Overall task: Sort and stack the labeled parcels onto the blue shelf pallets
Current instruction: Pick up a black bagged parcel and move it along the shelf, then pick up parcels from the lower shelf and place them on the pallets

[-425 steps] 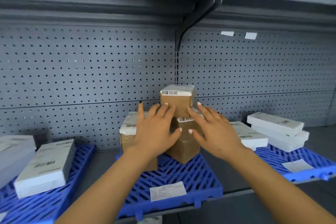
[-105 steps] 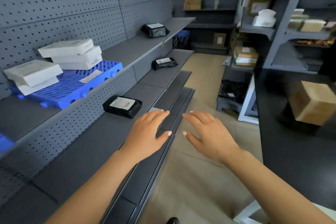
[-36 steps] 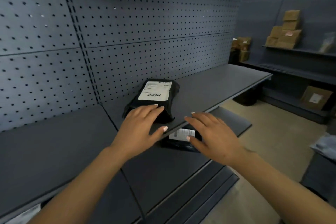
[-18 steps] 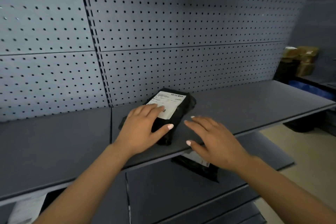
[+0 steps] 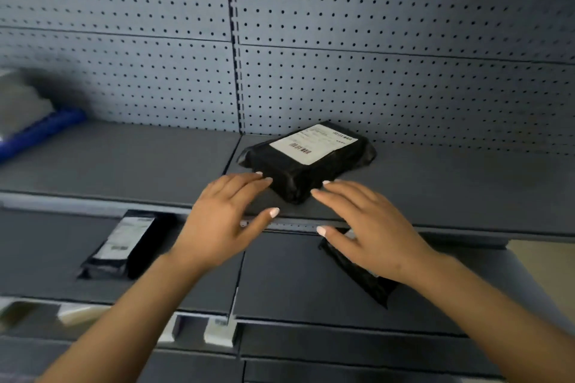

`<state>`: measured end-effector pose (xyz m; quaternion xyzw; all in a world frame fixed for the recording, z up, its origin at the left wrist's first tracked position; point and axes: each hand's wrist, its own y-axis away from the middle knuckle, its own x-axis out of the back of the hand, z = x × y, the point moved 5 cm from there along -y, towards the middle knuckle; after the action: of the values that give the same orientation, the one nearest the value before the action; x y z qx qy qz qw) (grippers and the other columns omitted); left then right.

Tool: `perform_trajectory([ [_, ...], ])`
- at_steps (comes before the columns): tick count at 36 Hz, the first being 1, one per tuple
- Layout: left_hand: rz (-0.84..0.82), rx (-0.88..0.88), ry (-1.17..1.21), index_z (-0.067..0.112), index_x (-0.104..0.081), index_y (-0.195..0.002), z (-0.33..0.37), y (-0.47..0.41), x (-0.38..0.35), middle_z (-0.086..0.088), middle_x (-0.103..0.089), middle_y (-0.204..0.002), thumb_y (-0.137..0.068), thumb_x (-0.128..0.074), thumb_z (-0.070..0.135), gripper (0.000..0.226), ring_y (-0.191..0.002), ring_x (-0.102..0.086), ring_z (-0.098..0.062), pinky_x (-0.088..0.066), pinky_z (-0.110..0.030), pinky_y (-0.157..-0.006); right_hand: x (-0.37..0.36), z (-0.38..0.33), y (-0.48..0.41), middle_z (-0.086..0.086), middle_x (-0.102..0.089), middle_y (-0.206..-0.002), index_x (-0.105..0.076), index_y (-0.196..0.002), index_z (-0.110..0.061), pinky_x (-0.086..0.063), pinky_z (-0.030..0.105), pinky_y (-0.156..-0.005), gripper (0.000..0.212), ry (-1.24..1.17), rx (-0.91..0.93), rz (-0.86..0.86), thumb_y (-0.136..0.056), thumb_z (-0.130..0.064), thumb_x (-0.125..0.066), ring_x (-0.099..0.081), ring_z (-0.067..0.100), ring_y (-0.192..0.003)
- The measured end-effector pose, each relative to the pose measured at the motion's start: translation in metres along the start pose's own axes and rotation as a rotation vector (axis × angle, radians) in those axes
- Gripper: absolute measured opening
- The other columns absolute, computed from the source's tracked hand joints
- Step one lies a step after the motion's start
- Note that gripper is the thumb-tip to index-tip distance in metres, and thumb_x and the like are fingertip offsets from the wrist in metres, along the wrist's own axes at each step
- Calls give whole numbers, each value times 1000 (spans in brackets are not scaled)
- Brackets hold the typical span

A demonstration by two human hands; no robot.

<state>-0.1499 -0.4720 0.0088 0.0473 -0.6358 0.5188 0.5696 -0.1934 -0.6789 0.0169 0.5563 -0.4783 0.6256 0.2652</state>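
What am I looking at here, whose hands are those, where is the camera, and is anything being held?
No machine: a person wears a camera on the head, looking down at their own bare hands. The left hand and right hand reach, fingers straight, to the near end of a black parcel with a white label lying on a grey shelf. Neither holds anything. On the lower shelf lie a second black parcel at left and a third black parcel partly behind the right hand. A blue pallet shows, blurred, at far left.
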Motion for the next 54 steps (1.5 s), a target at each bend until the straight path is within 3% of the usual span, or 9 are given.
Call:
perform_trajectory([
  [6, -9, 102, -95, 12, -62, -123, -20, 66, 27, -4, -62, -122, -91, -51, 48, 49, -109, -59, -25, -48, -41, -92, -27, -56, -17, -6, -33, -150, -33, -146, -29, -14, 24, -109, 60, -127, 127, -49, -91, -55, -30, -23, 10, -139],
  [18, -158, 272, -174, 16, -59, -128, -80, 200, 79, -2, -60, -126, -92, -54, 50, 50, -113, -57, -22, -47, -38, -94, -95, -176, -31, -2, -42, -145, -40, -142, -28, -32, 39, -110, 57, -226, 243, -159, -91, -54, -34, -35, 16, -135],
  [25, -262, 346, -190, 19, -58, -128, -116, 264, 86, -1, -61, -126, -90, -49, 52, 51, -113, -58, -22, -46, -36, -96, -143, -241, -31, 1, -45, -143, -46, -139, -23, -27, 30, -105, 58, -282, 227, -208, -89, -51, -34, -39, 19, -132],
  [30, -325, 392, -140, 19, -60, -127, -141, 299, 75, -1, -63, -122, -91, -43, 55, 54, -110, -60, -23, -48, -36, -93, -187, -265, -24, 4, -52, -137, -52, -133, -19, -42, 36, -99, 56, -306, 192, -256, -88, -48, -36, -47, 21, -125],
  [37, -481, 483, -77, 21, -57, -130, -175, 341, 24, -3, -62, -125, -91, -38, 56, 56, -112, -60, -24, -48, -39, -94, -274, -258, -6, 6, -45, -143, -49, -137, -19, -37, 37, -104, 64, -278, 91, -427, -87, -54, -29, -43, 25, -130],
  [41, -616, 562, -62, 23, -44, -142, -199, 356, -23, -4, -49, -142, -95, -42, 53, 56, -128, -46, -26, -37, -39, -106, -329, -241, -1, 9, -43, -144, -50, -135, -18, -40, 37, -99, 49, -264, 17, -471, -90, -37, -56, -45, 29, -127],
  [45, -739, 626, -87, 26, -28, -149, -230, 371, -77, -1, -35, -151, -96, -41, 53, 61, -137, -32, -23, -26, -37, -113, -396, -224, 0, 17, -47, -140, -53, -133, -14, -40, 42, -100, 50, -241, -29, -531, -87, -31, -64, -46, 35, -126],
  [49, -809, 668, -117, 25, -23, -151, -256, 392, -136, -2, -30, -154, -95, -40, 54, 65, -140, -28, -24, -22, -38, -115, -465, -205, -2, 14, -31, -151, -39, -144, -19, -29, 42, -110, 56, -168, -86, -622, -93, -38, -53, -28, 34, -138],
  [54, -833, 636, -82, 25, -23, -151, -281, 414, -208, -1, -30, -155, -96, -43, 49, 63, -140, -28, -24, -20, -38, -115, -534, -185, -6, 15, -9, -158, -19, -151, -28, -29, 47, -110, 66, -78, -148, -634, -94, -40, -50, -14, 36, -143],
])
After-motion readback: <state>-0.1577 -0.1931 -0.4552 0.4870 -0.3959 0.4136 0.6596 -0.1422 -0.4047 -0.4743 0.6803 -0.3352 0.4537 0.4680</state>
